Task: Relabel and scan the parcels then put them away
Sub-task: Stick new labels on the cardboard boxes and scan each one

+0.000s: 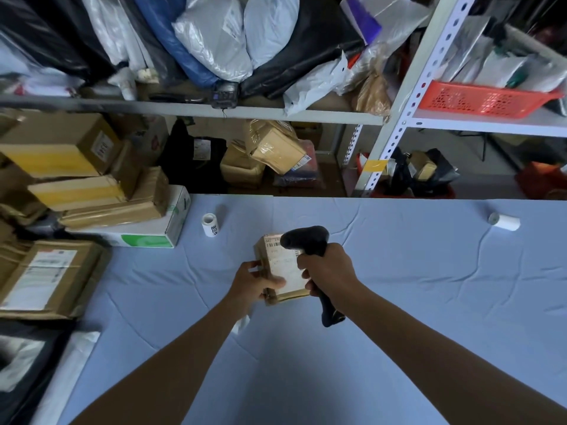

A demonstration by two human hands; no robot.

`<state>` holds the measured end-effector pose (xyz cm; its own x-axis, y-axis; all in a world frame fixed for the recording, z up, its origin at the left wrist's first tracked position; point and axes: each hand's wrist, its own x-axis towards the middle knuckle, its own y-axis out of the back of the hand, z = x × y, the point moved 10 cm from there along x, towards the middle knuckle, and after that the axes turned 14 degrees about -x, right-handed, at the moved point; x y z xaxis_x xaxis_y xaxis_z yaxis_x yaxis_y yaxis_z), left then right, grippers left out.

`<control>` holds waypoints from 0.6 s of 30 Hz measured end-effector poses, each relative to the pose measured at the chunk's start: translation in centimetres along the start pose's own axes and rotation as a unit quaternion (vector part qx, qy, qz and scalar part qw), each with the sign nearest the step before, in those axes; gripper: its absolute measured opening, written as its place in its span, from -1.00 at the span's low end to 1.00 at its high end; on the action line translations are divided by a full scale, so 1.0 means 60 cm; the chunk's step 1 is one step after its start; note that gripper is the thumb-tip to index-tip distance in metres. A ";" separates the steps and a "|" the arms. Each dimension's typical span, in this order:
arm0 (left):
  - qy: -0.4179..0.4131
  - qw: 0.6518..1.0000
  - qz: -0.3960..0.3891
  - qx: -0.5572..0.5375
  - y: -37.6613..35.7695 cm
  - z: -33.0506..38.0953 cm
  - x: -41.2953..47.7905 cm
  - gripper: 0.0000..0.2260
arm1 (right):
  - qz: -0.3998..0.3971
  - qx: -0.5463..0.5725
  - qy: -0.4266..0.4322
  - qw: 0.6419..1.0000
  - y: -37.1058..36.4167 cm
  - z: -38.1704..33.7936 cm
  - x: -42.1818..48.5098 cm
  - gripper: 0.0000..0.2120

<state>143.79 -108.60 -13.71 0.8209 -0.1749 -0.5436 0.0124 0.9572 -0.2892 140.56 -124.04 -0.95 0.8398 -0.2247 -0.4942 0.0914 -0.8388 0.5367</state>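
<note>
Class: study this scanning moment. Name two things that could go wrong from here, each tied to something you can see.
1. The scanner in the right hand sits very close over the barcode on the small parcel, so the scan may miss or misread.
2. The left hand grips the small parcel by one side only, so it could slip or tilt mid-scan.

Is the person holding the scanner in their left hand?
No, the right hand grips the black barcode scanner, while the left hand holds the small cardboard parcel.
</note>
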 end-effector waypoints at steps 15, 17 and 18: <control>0.014 1.000 -0.014 0.020 0.001 -0.013 0.010 -0.59 | -0.018 0.003 -0.006 1.000 -0.006 -0.006 0.001 -0.77; 0.018 1.000 -0.014 0.016 -0.001 -0.012 0.009 -0.61 | -0.014 -0.006 -0.007 1.000 -0.004 -0.006 0.003 -0.78; 0.019 1.000 -0.012 0.016 -0.001 -0.011 0.008 -0.62 | -0.012 -0.012 -0.007 1.000 -0.003 -0.005 0.004 -0.78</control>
<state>143.78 -108.91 -14.48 0.7979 -0.2064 -0.5664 0.0508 0.9592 -0.2781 140.89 -123.79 -0.94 0.8294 -0.2116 -0.5171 0.1246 -0.8322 0.5403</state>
